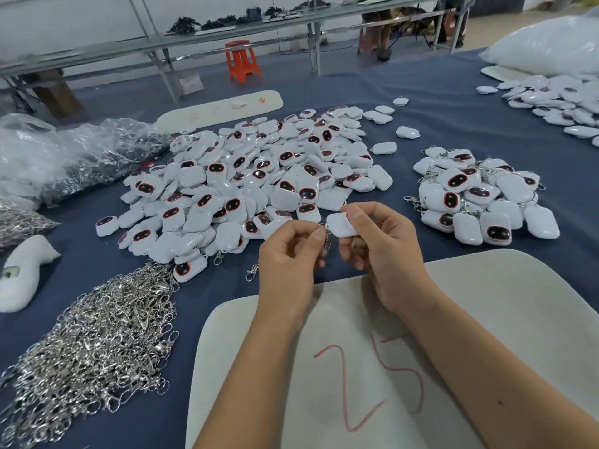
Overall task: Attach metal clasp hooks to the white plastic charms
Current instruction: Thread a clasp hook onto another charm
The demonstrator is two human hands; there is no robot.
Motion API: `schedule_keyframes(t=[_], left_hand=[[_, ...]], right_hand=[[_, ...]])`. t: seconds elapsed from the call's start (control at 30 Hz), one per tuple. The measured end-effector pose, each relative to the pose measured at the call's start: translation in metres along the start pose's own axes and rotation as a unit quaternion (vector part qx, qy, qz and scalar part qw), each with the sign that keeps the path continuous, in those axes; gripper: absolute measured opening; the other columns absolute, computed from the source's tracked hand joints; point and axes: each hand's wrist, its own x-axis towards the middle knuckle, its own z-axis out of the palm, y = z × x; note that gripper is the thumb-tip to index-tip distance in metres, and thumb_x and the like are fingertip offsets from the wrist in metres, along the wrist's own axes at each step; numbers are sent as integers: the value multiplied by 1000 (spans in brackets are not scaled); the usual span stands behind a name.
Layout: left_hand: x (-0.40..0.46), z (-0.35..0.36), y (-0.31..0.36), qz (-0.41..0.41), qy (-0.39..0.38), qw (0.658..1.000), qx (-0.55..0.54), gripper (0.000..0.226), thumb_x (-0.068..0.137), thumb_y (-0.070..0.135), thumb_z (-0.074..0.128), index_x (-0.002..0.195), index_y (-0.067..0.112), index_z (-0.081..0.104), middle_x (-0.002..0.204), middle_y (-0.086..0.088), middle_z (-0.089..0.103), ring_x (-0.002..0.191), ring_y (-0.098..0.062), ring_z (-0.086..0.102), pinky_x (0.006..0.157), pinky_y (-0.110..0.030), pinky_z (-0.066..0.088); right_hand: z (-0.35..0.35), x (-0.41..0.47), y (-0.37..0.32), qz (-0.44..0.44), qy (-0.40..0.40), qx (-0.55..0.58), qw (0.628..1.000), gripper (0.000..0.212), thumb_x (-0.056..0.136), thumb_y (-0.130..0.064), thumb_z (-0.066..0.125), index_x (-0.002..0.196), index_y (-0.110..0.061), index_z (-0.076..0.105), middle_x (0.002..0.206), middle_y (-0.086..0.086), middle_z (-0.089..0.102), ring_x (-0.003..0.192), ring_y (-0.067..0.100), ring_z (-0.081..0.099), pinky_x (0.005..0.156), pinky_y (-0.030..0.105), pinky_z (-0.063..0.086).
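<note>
With a white charm (pixel 340 224) pinched in the right hand (pixel 379 251) and a clasp hook (pixel 326 236) in left fingers (pixel 319 234), the loop between should be steadied.

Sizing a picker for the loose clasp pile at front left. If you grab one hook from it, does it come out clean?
Probably not. The clasp pile looks densely interlocked, hooks and rings overlapping, so one would likely drag neighbours. Each piece seems thin bright metal, so likely light but slippery. The clasp pinched by the left hand hangs down, suggesting jointed, floppy links.
</note>
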Motion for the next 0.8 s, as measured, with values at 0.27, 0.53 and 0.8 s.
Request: schedule_keyframes(t=[0.27,0.53,0.8], left_hand=[[0,-6,2,247,12,907,340,18,87,-4,66,80,13,61,83,6,57,77,-11,50,69,-20,39],[-4,0,3,146,8,965,218,12,91,11,63,85,21,66,87,12,69,89,-12,66,75,-20,50],[5,41,1,-119,19,993,-10,10,92,0,69,84,6,65,70,-6,71,58,-14,64,58,-25,56]], right_hand=[[2,-6,-3,-31,23,-65,997,14,103,-22,66,95,-11,68,62,8,66,48,18,58,42,24,40],[2,-4,-4,-18,59,-37,997,11,103,-22,66,99,-13,70,64,6,65,48,16,56,42,22,40],[-16,12,-4,-32,225,-68,972,16,101,-29,67,96,-14,67,67,0,70,48,15,61,44,22,44]])
